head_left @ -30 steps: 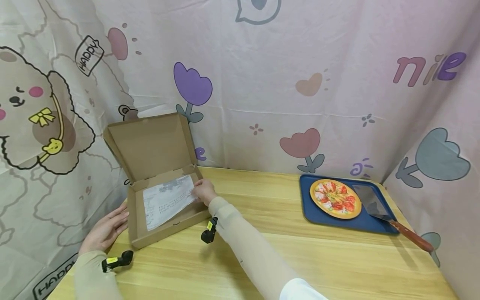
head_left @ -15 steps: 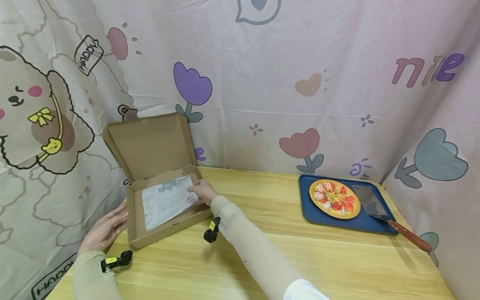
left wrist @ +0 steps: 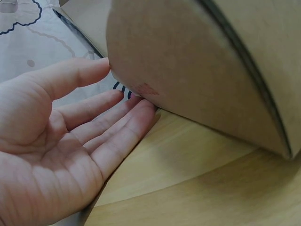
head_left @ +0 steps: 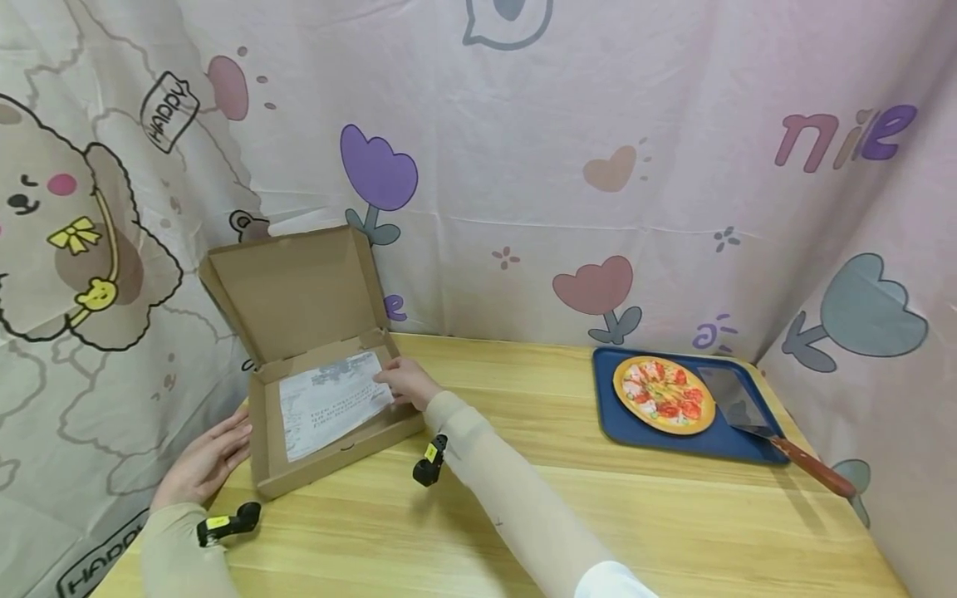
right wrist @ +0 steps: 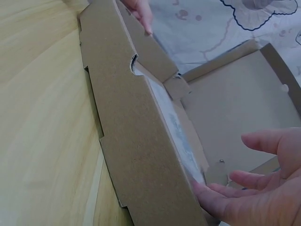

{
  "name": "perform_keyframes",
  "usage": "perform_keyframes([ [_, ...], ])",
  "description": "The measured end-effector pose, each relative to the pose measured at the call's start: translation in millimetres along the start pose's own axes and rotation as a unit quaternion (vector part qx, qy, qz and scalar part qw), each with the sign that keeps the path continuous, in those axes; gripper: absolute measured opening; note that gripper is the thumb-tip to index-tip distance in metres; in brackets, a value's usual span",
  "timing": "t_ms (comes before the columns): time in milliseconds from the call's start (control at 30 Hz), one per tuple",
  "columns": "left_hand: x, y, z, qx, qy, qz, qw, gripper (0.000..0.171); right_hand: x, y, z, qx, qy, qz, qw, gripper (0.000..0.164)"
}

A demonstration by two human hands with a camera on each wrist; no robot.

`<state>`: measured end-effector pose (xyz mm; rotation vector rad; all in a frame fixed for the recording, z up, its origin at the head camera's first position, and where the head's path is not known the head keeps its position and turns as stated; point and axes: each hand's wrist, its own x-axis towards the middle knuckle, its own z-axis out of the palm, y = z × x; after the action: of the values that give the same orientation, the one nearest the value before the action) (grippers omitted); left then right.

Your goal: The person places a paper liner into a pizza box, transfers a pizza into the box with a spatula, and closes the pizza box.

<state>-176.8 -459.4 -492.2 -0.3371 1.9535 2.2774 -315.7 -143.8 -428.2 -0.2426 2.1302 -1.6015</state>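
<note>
An open brown cardboard box (head_left: 265, 436) stands at the left of the table, its lid (head_left: 299, 295) raised against the curtain. A printed white sheet of paper (head_left: 329, 407) lies inside on the bottom. My left hand (head_left: 202, 465) rests at the box's left wall, fingers extended; in the left wrist view its fingertips (left wrist: 146, 109) meet the cardboard low down. My right hand (head_left: 411, 382) is over the box's right wall at the paper's right edge. The right wrist view shows its thumb (right wrist: 261, 141) apart from the fingers, which touch near the paper and wall; some fingertips are hidden.
A blue tray (head_left: 609, 415) stands at the right of the wooden table (head_left: 523, 415). On it lie a toy pizza (head_left: 664, 395) and a spatula (head_left: 736, 403), whose wooden handle (head_left: 815, 469) sticks out over the tray's edge. A printed curtain (head_left: 478, 274) hangs behind.
My right fingertips have shifted slightly in over the paper's right edge, and the right forearm has swung a little to the right. The left hand stays against the box. The view has turned slightly.
</note>
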Motion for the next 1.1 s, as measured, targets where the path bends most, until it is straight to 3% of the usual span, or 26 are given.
perform_keyframes([
  [233,-0.2,0.2,-0.4,-0.002,0.005,-0.009,0.9999,0.086,-2.6,1.0,-5.4,-0.003,-0.012,-0.012,1.000,0.042],
  [467,2.3,-2.2,-1.6,-0.006,0.006,-0.013,0.9999,0.085,-5.0,5.8,-12.9,0.036,-0.033,-0.026,0.998,0.046],
  [733,3.5,-2.5,-3.8,-0.042,-0.005,0.015,0.9990,0.083,-12.7,10.4,-18.3,0.044,-0.017,-0.048,0.998,0.041],
  [1100,2.8,-0.7,-4.0,-0.034,-0.006,0.000,0.9994,0.085,-21.3,18.0,-25.0,0.062,-0.019,-0.058,0.996,0.030],
])
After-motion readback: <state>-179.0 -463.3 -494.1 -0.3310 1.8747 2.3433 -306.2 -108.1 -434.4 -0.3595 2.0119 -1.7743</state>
